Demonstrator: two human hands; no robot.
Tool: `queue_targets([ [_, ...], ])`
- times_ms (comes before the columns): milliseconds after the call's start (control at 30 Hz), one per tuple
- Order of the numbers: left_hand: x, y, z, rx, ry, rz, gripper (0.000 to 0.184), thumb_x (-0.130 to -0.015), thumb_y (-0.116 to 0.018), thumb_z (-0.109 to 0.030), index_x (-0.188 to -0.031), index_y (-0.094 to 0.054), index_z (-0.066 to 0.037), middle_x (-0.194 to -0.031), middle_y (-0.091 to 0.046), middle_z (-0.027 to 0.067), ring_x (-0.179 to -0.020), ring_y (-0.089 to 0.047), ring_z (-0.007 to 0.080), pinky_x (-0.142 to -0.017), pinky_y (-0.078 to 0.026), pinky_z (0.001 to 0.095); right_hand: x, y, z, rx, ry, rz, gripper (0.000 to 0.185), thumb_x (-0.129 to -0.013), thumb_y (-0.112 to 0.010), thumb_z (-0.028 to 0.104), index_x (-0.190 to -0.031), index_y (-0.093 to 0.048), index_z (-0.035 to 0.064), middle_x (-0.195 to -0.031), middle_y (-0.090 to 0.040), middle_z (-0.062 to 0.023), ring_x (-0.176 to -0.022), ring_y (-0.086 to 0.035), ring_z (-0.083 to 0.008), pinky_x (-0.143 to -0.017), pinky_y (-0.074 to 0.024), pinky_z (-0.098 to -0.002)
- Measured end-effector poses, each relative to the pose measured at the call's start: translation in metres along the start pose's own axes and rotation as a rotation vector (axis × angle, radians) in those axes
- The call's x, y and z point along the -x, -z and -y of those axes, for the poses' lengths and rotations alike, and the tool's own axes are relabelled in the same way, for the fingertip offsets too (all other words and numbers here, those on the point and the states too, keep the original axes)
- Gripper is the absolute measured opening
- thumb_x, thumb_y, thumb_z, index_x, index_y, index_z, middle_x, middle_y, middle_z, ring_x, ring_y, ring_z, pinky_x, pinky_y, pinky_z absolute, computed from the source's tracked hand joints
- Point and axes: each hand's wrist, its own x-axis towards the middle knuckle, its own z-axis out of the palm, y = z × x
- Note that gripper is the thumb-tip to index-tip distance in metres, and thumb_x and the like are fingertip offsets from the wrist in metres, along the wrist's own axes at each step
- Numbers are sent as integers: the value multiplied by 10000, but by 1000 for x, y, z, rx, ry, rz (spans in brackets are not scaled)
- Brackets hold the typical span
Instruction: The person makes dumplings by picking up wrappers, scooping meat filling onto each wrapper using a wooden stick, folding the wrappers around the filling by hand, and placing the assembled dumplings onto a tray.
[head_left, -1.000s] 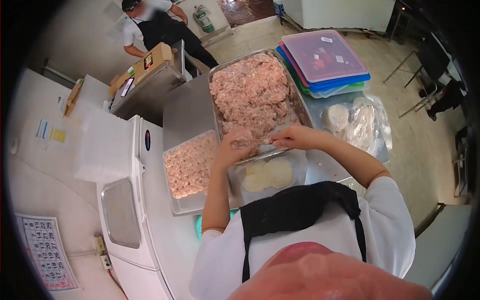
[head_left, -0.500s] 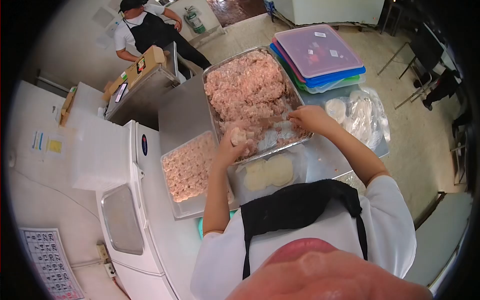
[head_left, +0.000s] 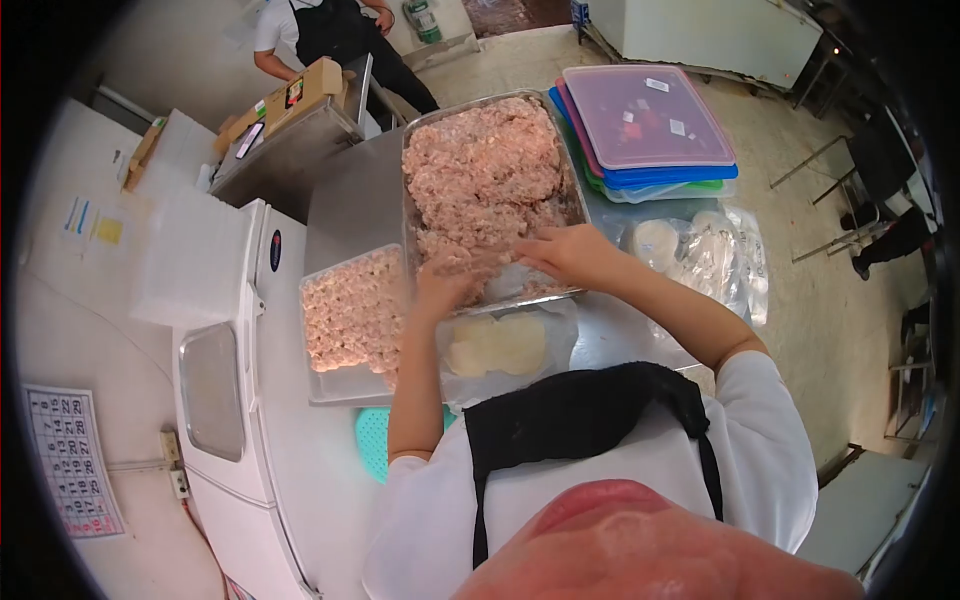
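Note:
A deep metal tray (head_left: pixel 408 200) holds a large mound of ground meat (head_left: pixel 485 165). My left hand (head_left: pixel 445 283) is closed at the tray's near left corner, its fingers curled and partly lost against the meat; what it holds does not show clearly. My right hand (head_left: pixel 565 253) reaches over the near right part of the tray, fingers pinched together close to my left hand. Whatever is between them is hidden. Round pale dough wrappers (head_left: pixel 497 344) lie on plastic sheet just in front of the tray. To the left, a smaller tray (head_left: pixel 335 388) holds rows of meat-filled dumplings (head_left: pixel 355 310).
Stacked coloured plastic lids (head_left: pixel 650 120) and bagged wrappers (head_left: pixel 690 250) sit right of the tray. A turquoise perforated basket (head_left: pixel 373 440) is by my left elbow. A white freezer (head_left: pixel 270 400) stands left. Another person (head_left: pixel 335 40) stands behind a cardboard box (head_left: pixel 300 95).
My right hand has moved left, toward my left hand; the flat blade visible at its fingers before is now hidden. The pale lump in my left hand no longer shows clearly. The view has shifted.

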Motion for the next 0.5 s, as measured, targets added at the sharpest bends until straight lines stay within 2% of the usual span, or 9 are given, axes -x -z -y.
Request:
queue_targets([
  [67, 6, 1, -14, -151, -1, -28, 374, -716, -748, -286, -946, -610, -25, -926, -658, 102, -880, -626, 232, -815, -476, 333, 5, -18, -17, 12, -7, 49, 240, -890, -550, 336, -972, -673, 147, -869, -651, -90, -779, -638, -294, -688, -506, -419],
  [133, 7, -1, 3, -67, 24, 6, 403, -708, -767, -278, -980, -608, -27, -934, -663, 105, -862, -634, 240, -797, -482, 337, 3, -13, -46, 44, -56, 74, 251, -894, -541, 343, -972, -674, 145, -872, -650, -94, -798, -639, -288, -693, -506, -415],
  [167, 7, -2, 12, -28, 34, 22, 418, -704, -776, -274, -997, -607, -27, -938, -665, 106, -852, -638, 244, -789, -486, 339, 8, -5, -57, 65, -65, 179, 276, -904, -533, 350, -1008, -671, 134, -913, -662, -119, -867, -632, -304, -730, -503, -420],
  [267, 32, 4, -30, 316, 57, 6, 411, -697, -787, -248, -995, -612, -24, -947, -664, 133, -873, -636, 265, -784, -486, 342, 21, 20, -45, -213, -51, 33, 292, -909, -534, 345, -1055, -663, 128, -973, -662, -145, -930, -619, -321, -771, -496, -420],
  [367, 38, 7, -42, -75, -159, -149, 386, -705, -782, -250, -958, -604, -17, -932, -655, 148, -860, -635, 275, -770, -487, 343, 24, 29, -9, -381, 58, -8, 315, -905, -544, 348, -1091, -653, 118, -1015, -654, -157, -949, -610, -337, -793, -488, -421],
  [467, 43, 17, -47, -163, -282, -154, 397, -707, -783, -257, -968, -610, -14, -913, -657, 148, -853, -637, 270, -766, -489, 341, 17, 8, 2, -421, 101, 95, 327, -905, -544, 356, -1088, -651, 106, -997, -652, -158, -927, -611, -347, -792, -488, -419],
  [500, 44, 19, -40, -168, -244, -158, 397, -706, -784, -257, -965, -610, -11, -903, -659, 147, -851, -638, 272, -765, -489, 344, 15, 19, 7, -326, 96, 87, 331, -906, -543, 358, -1090, -649, 103, -991, -652, -156, -918, -612, -349, -789, -489, -416],
])
